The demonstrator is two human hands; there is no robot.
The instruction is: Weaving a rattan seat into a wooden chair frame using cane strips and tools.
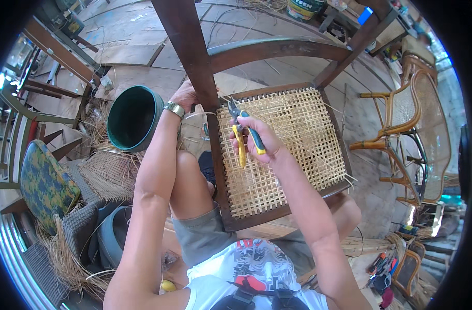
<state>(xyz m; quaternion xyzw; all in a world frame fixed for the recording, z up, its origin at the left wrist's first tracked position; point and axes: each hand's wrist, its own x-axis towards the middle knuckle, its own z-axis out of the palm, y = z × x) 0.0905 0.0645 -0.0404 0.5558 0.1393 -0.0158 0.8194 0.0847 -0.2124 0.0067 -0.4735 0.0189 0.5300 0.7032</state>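
Note:
A dark wooden chair (228, 223) stands before me, its seat filled with woven cane (293, 139). Loose cane ends stick out along the edges of the frame. In my right hand (264, 135) is a pair of cutting pliers (240, 114) with yellow and blue handles. Their jaws hover over the seat's far left corner, and the handles are spread apart. My left hand (184, 96), with a metal watch (174, 108) at the wrist, is against the chair's left back post. That post hides its fingers.
A dark green bucket (135, 119) stands left of my left forearm. Bundles of loose cane fibre (78, 261) and a camouflage-patterned cushion (49, 183) lie farther left. To the right is a rattan chair (417, 124). Several hand tools (386, 266) lie at the lower right.

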